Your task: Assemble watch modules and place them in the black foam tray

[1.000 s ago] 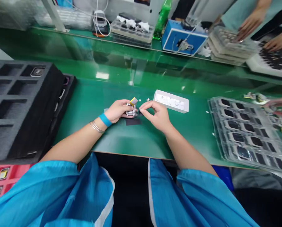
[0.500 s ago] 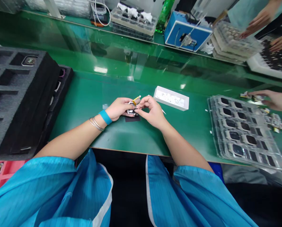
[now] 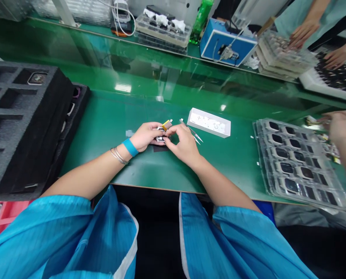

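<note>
My left hand [image 3: 145,136] is closed around an opened smartwatch case [image 3: 160,138] with its inside showing. A small battery with yellow tape [image 3: 167,124] stands up from the case's far edge. From the right, my right hand [image 3: 184,142] pinches at the case's near right side, thumb and forefinger bent against it; any small part between them is hidden. Beneath the case lies a dark flat pad [image 3: 160,148]. Metal tweezers [image 3: 196,136] rest on the green table just beyond my right hand.
A white box [image 3: 209,123] of tiny parts stands behind my right hand. Right of it are clear trays [image 3: 300,162] of watch cases and another person's blurred hand [image 3: 345,130]. Grey foam trays [image 3: 30,128] are stacked left. A blue machine [image 3: 228,42] stands on the back shelf.
My right fingers have shifted slightly on the watch case, and more of the tweezers shows. The other person's hand at the right has come nearer.
</note>
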### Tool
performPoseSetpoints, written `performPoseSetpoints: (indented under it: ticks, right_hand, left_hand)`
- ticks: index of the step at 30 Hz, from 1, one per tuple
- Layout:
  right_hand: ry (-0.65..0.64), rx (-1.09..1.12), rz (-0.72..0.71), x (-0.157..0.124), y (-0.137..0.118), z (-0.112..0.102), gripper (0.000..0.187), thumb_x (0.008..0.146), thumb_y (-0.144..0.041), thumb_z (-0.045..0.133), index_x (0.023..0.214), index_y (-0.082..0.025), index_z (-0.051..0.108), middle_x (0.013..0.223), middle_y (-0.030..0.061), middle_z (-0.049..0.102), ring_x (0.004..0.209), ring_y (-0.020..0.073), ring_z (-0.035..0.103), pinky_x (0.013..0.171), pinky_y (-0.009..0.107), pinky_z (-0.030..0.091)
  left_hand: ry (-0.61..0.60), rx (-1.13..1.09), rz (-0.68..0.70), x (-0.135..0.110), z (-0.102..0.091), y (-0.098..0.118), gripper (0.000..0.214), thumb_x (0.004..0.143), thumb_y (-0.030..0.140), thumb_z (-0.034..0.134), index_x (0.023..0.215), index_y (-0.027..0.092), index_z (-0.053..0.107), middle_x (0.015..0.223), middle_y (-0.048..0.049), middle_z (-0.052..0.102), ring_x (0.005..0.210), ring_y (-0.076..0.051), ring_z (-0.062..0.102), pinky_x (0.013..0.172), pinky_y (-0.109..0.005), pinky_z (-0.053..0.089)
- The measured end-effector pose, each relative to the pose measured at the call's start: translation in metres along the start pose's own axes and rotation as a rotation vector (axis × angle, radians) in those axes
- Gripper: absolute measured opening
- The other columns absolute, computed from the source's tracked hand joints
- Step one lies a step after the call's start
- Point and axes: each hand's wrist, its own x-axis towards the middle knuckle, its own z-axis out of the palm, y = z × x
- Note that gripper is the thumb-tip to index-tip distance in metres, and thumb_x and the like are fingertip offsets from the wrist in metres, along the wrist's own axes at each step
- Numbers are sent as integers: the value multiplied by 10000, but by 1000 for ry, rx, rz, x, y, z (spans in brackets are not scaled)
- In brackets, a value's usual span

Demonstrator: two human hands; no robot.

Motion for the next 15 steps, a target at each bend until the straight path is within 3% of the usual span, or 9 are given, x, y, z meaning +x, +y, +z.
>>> performPoseSetpoints:
  ticks: [2, 4, 8, 15]
  right_hand:
    - [62, -60, 37, 2, 2, 0, 195, 760, -224, 675, 914, -220, 556, 984, 71, 622, 1009, 257, 571, 919, 442, 451]
    - [74, 44, 136, 4, 8, -1, 310, 736, -300, 724, 994, -214, 574, 1072, 83, 615, 1023, 248, 570, 892, 417, 475]
    - [20, 386, 310, 7, 18, 1, 249, 818, -433, 660, 900, -202, 616, 929, 37, 670, 841, 175, 623, 785, 331, 510]
    - [149, 289, 247, 6, 10, -1, 153, 837, -357, 656, 808, -206, 662, 848, 14, 704, 797, 164, 629, 800, 325, 501]
  left_hand:
    - [3, 2, -1, 1, 0, -1, 168, 679, 97, 704, 836, 123, 650, 719, -18, 679, 602, -107, 638, 581, -235, 581]
    - [-5, 16, -9, 1, 0, -1, 186, 669, 101, 712, 844, 121, 654, 716, -22, 678, 610, -116, 644, 567, -235, 577]
    - [-55, 23, -23, 1, 0, -2, 208, 668, 117, 725, 870, 121, 676, 743, -43, 693, 642, -137, 662, 587, -256, 581]
    - [-235, -58, -59, 3, -3, -2, 346, 618, 20, 707, 949, 115, 673, 825, -48, 702, 764, -157, 708, 781, -299, 585]
